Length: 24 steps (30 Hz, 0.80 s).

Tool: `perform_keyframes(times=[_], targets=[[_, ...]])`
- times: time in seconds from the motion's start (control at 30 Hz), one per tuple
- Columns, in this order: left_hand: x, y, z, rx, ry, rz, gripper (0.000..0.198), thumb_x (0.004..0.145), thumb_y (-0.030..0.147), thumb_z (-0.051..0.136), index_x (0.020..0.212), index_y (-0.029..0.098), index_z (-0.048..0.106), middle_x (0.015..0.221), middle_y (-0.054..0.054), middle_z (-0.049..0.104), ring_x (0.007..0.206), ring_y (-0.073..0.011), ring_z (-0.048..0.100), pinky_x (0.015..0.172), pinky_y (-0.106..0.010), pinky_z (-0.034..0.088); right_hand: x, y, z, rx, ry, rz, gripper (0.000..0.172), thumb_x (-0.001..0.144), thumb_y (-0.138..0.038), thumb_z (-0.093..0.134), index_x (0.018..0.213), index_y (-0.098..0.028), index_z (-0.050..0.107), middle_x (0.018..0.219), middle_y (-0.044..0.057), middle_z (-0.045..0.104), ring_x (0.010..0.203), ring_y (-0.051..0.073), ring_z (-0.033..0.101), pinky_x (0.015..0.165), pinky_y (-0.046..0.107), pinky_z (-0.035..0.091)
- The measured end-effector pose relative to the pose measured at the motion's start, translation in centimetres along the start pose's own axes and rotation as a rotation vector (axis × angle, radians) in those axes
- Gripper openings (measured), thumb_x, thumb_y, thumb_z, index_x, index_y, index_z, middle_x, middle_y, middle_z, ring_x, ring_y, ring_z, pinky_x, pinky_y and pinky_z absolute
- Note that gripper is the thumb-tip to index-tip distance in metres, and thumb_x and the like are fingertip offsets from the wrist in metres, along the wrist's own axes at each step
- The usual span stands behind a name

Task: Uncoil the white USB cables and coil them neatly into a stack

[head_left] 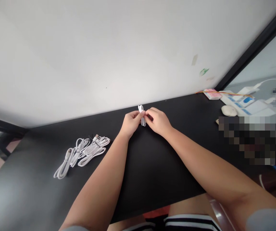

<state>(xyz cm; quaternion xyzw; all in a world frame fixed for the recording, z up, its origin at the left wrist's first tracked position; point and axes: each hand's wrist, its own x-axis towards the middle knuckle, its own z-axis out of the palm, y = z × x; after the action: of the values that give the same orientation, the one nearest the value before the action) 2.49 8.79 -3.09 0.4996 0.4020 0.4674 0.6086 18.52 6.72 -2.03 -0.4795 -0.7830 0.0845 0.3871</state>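
A small coiled white cable (pixel 143 121) is held upright near the back of the black table (pixel 162 173). My left hand (pixel 131 123) is closed around its middle, thumb pressed on the front. From the other side, my right hand (pixel 158 120) pinches at the same coil, thumb and forefinger together. Its fingertips touch the bundle, and whether a tie is between them is too small to see. To the left of my left forearm lie several coiled white cables (pixel 80 152) in a row, at least some bound with thin black ties; a USB plug (pixel 96 138) shows on one.
A white wall (pixel 104 57) rises right behind the table. On the right are a white power strip (pixel 234 102) with chargers, a pale mouse (pixel 228 110), a pink-and-white box (pixel 212 94) and a pixelated patch. A black frame post (pixel 253 45) slants at the right.
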Motion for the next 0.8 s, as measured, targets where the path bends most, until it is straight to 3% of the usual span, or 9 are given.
perform_keyframes(times=[0.33, 0.57, 0.8], targets=[[0.2, -0.7, -0.4, 0.097, -0.003, 0.041, 0.033, 0.083, 0.046, 0.073, 0.075, 0.014, 0.066, 0.06, 0.0, 0.054, 0.052, -0.0077, 0.046, 0.05, -0.022, 0.035, -0.2, -0.3, 0.3, 0.014, -0.066, -0.007, 0.019, 0.096, -0.022, 0.05, 0.077, -0.02, 0.052, 0.077, 0.001, 0.053, 0.065, 0.014, 0.049, 0.063, 0.028, 0.036], [0.2, -0.3, -0.2, -0.016, 0.008, 0.005, 0.029, 0.079, 0.042, 0.076, 0.08, 0.014, 0.07, 0.072, -0.004, 0.065, 0.062, -0.012, 0.059, 0.063, -0.027, 0.051, -0.1, 0.0, 0.5, 0.129, -0.029, 0.032, 0.011, 0.094, -0.022, 0.054, 0.085, -0.02, 0.06, 0.078, 0.002, 0.061, 0.067, 0.015, 0.055, 0.066, 0.028, 0.041], [-0.1, 0.4, -0.1, -0.057, 0.004, -0.023, 0.028, 0.078, 0.04, 0.078, 0.081, 0.013, 0.071, 0.076, -0.005, 0.066, 0.068, -0.0147, 0.062, 0.066, -0.03, 0.055, -0.1, 0.1, 0.8, 0.156, 0.007, 0.018, 0.013, 0.095, -0.022, 0.051, 0.083, -0.02, 0.057, 0.081, 0.003, 0.062, 0.07, 0.016, 0.056, 0.066, 0.029, 0.042]])
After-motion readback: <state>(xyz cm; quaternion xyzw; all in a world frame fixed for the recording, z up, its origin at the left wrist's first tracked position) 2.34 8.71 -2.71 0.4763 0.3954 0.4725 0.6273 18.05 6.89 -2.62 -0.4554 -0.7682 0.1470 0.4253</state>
